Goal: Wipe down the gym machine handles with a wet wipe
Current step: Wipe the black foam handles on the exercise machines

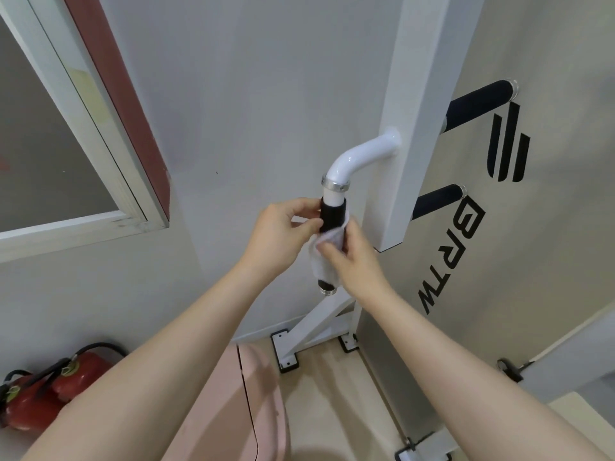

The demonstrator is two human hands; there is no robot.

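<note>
A black foam handle (332, 216) hangs down from a bent white tube (356, 158) on the white machine upright (409, 128). A white wet wipe (324, 264) is wrapped round the lower part of the handle, leaving only the chrome end cap below it bare. My left hand (283, 232) pinches the wipe's upper edge at the handle's left side. My right hand (352, 257) holds the wipe against the handle from the right, fingers curled onto it. Two more black foam handles (479, 101) (439, 201) stick out on the upright's right side.
Two red fire extinguishers (50, 397) lie on the floor at lower left. A pink bin (233, 404) stands below my arms. The machine's base brackets (286, 352) are bolted to the floor. A window frame (83, 128) fills the left wall; a beige panel with black lettering (466, 227) is at the right.
</note>
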